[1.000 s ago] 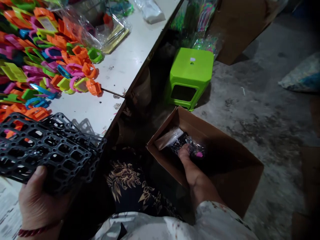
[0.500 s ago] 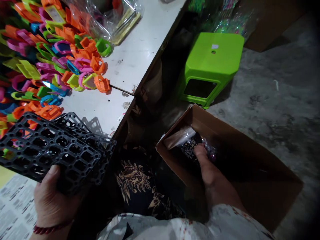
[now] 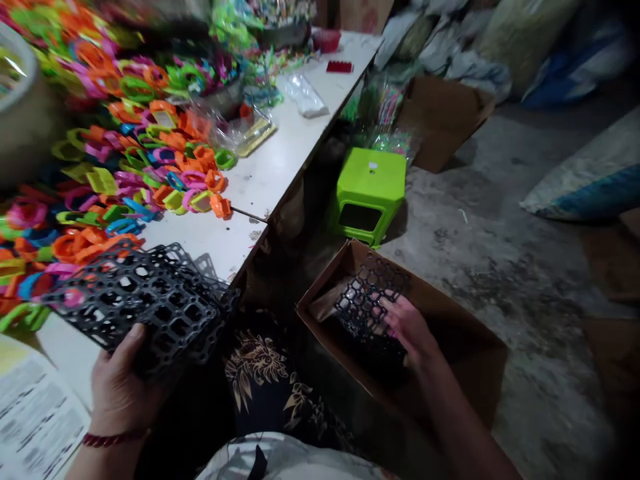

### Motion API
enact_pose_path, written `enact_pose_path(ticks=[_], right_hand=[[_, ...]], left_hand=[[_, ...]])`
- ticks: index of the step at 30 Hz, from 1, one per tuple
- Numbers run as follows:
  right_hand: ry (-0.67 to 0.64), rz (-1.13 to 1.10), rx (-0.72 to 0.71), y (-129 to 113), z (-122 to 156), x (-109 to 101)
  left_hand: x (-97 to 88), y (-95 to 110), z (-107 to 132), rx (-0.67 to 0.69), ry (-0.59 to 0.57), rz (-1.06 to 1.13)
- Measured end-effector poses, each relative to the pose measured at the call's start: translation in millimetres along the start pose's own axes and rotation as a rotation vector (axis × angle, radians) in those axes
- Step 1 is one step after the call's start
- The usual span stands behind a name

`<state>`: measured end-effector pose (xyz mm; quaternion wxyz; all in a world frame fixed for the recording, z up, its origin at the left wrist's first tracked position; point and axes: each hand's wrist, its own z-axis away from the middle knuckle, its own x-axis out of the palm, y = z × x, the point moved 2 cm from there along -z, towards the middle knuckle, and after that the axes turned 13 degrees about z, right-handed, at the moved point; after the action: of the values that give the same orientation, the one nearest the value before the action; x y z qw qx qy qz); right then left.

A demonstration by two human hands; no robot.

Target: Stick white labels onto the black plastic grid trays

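Since the earlier frame, your right hand had lifted a black lattice tray up out of the cardboard box, where before it only groped among plastic bags, so one more tray looked ready to join the others. On the left, your left hand gripped a stack of black trays over the counter edge, thumb on top. Beside them lay a heap of coloured plastic clips. Rightwards, a green stool stood on the floor just beyond the box, near your reach.
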<state>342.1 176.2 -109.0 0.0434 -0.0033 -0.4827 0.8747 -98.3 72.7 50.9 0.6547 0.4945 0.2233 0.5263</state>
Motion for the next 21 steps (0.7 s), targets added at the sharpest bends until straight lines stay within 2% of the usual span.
enact_pose_path(ticks=[2, 3, 6, 8, 10, 13, 15, 17, 19, 21], right_hand=[[-0.059, -0.029, -0.161, -31.3, 16.6, 40.6], [-0.089, -0.013, -0.287, -48.6, 26.5, 63.7], [-0.231, 0.151, -0.76, -100.0, 63.6, 138.4], [-0.329, 0.267, -1.073, -125.1, 88.8, 186.6], [-0.395, 0.372, -1.33, -137.2, 106.4, 230.4], [-0.547, 0.549, -1.61, -132.5, 115.6, 284.7], [-0.645, 0.682, -1.685, -123.1, 115.0, 307.3], [-0.714, 0.801, -1.679, -116.7, 113.4, 315.4], [-0.692, 0.816, -1.635, -117.5, 108.0, 307.3], [-0.554, 0.76, -1.532, -121.6, 89.6, 282.8]], left_hand=[[-2.9, 0.4, -0.5, -0.051, -0.092, 0.055], [-5.0, 0.2, -0.8, -0.103, -0.153, 0.087], [-12.2, 1.3, -1.0, -0.243, -0.322, 0.182], [-16.1, 3.4, -1.5, -0.315, -0.395, 0.229], [-18.5, 5.8, -2.9, -0.409, -0.458, 0.299], [-21.5, 10.2, -6.4, -0.526, -0.558, 0.406], [-25.5, 12.4, -9.9, -0.552, -0.573, 0.408], [-30.2, 12.6, -13.6, -0.555, -0.557, 0.332], [-33.6, 11.7, -17.6, -0.524, -0.524, 0.251], [-34.7, 9.7, -22.8, -0.473, -0.438, 0.237]])
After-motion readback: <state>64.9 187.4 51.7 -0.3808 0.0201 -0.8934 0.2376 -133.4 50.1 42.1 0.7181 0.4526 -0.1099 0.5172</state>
